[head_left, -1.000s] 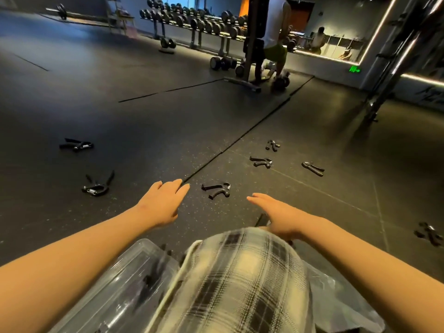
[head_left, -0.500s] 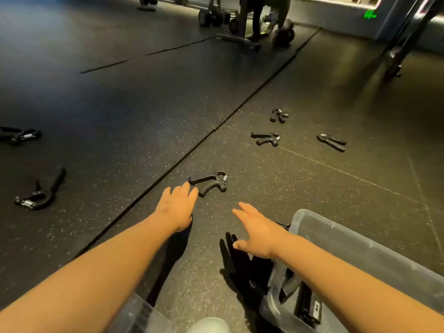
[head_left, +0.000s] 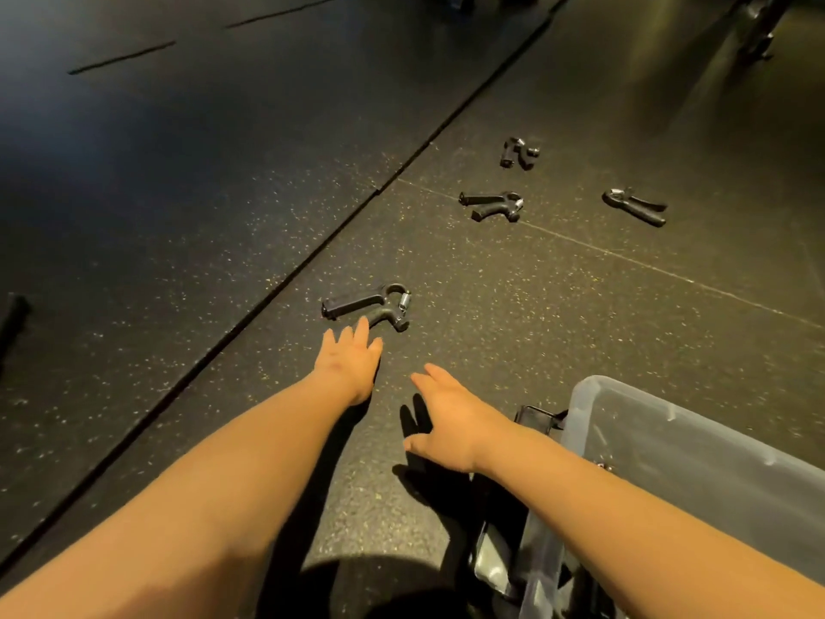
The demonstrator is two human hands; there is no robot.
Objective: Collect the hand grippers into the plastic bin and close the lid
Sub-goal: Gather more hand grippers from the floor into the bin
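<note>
Far to the left of your left hand, at the edge of view, a dark object (head_left: 13, 314) lies on the floor, too cut off to identify. The floor (head_left: 178, 172) is dark rubber matting flecked with pale specks. It is glossy where light falls on it and dim toward the far left. A long seam (head_left: 312, 270) between mats runs diagonally from near left to far right and passes just left of your left hand.

Your left hand (head_left: 350, 364) is stretched forward, palm down, with its fingers straight and slightly spread, and it grips nothing. Its fingertips are at the lower handle of the nearest hand gripper (head_left: 370, 306), which lies flat just beyond them; whether they touch it is unclear.

Your right hand (head_left: 446, 422) hovers nearer to you, to the right of the left hand. Its fingers are relaxed and extended and it holds nothing, and its shadow falls on the mat below.

Well beyond the right hand lie a second hand gripper (head_left: 493, 206) and, farther off, a third hand gripper (head_left: 519, 153). A fourth hand gripper (head_left: 636, 206) lies apart to their right. A thin pale line (head_left: 669, 274) crosses the floor nearer than these three.

The translucent plastic bin (head_left: 669, 440) sits on the floor just right of your right wrist, partly under that forearm. Dark shapes show at its near corner, but they cannot be made out.

Far beyond, to the right, stands the dark base of some equipment (head_left: 759, 29).
</note>
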